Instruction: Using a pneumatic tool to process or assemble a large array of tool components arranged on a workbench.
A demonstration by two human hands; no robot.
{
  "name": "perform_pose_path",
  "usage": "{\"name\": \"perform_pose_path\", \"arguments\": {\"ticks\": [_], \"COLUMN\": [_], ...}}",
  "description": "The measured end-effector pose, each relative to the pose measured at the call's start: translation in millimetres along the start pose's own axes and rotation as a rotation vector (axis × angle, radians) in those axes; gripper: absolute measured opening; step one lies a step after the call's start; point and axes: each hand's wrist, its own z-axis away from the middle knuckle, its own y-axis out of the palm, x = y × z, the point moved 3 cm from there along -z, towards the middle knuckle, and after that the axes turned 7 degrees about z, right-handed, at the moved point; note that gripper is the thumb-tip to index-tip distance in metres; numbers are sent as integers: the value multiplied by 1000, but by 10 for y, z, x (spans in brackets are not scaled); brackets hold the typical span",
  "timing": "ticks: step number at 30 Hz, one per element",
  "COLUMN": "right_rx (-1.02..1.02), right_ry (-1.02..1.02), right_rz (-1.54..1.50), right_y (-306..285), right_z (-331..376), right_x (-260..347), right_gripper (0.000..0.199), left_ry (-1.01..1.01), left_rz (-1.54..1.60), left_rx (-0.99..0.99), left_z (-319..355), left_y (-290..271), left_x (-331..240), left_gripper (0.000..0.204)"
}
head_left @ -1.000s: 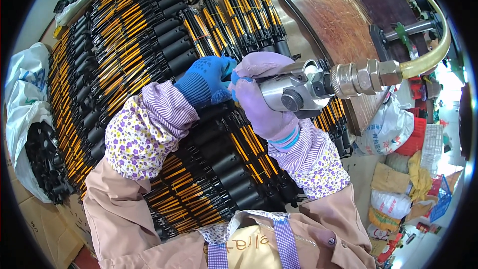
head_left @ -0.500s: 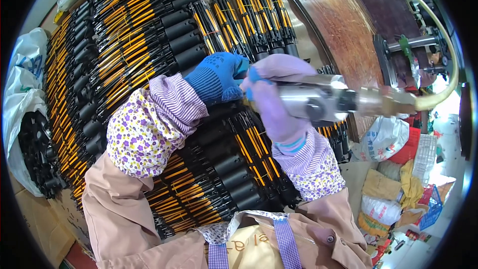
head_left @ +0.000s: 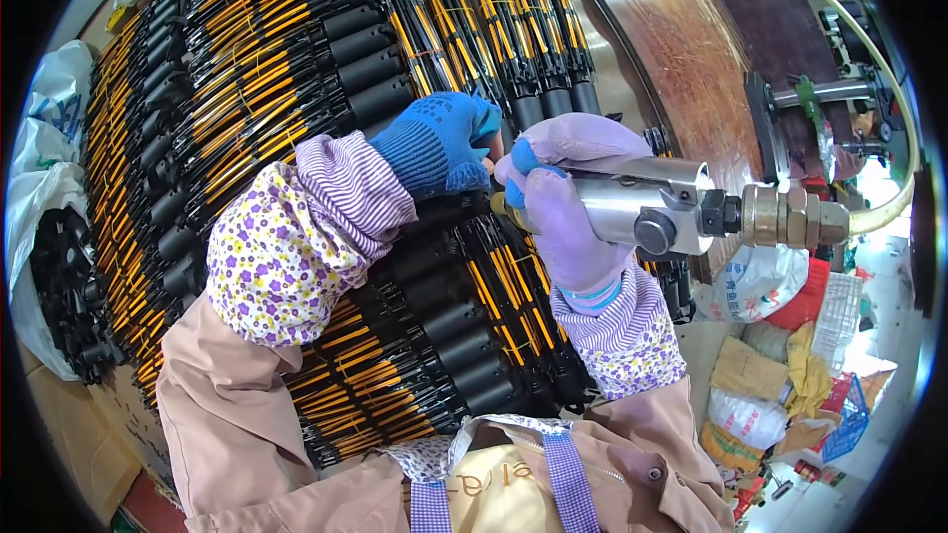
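My right hand [head_left: 573,192], in a lilac glove with blue fingertips, is wrapped round a silver air-powered driver [head_left: 647,202]. The driver lies nearly level, with its brass hose fitting to the right and its nose toward my other hand. My left hand [head_left: 439,143], in a blue knit glove, is closed just left of that nose, its bare fingertips showing. Whatever it pinches is hidden. Beneath both hands lie bundled folded umbrella frames [head_left: 504,286] with black and orange ribs and dark tubular handles.
More bundled frames [head_left: 237,89] cover the left side, with further bundles [head_left: 533,30] beyond my hands. A pale hose [head_left: 904,128] curves from the driver up the right. A worn wooden board [head_left: 681,59], a metal clamp-like fixture [head_left: 815,94] and plastic bags [head_left: 755,281] stand to the right.
The driver and my right hand, blurred before, now look sharp and have shifted slightly right and down. My left hand has moved a little right and stays closed.
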Motion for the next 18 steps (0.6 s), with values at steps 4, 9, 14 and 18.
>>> {"name": "perform_pose_path", "arguments": {"ticks": [4, 9, 14, 18], "right_rx": [64, 164, 79, 52], "right_ry": [-66, -85, -406, -4], "right_rz": [59, 310, 398, 260], "right_y": [-4, -47, 1, -77], "right_z": [-17, 96, 107, 164], "right_x": [46, -20, -48, -190], "right_gripper": [19, 16, 16, 20], "left_ry": [59, 40, 88, 116], "left_rz": [-15, -16, -32, -22], "left_rx": [-33, -17, -25, -30], "left_z": [7, 34, 35, 44], "left_y": [7, -3, -27, 6], "left_x": [4, -8, 1, 4], "left_gripper": [13, 12, 11, 10]}}
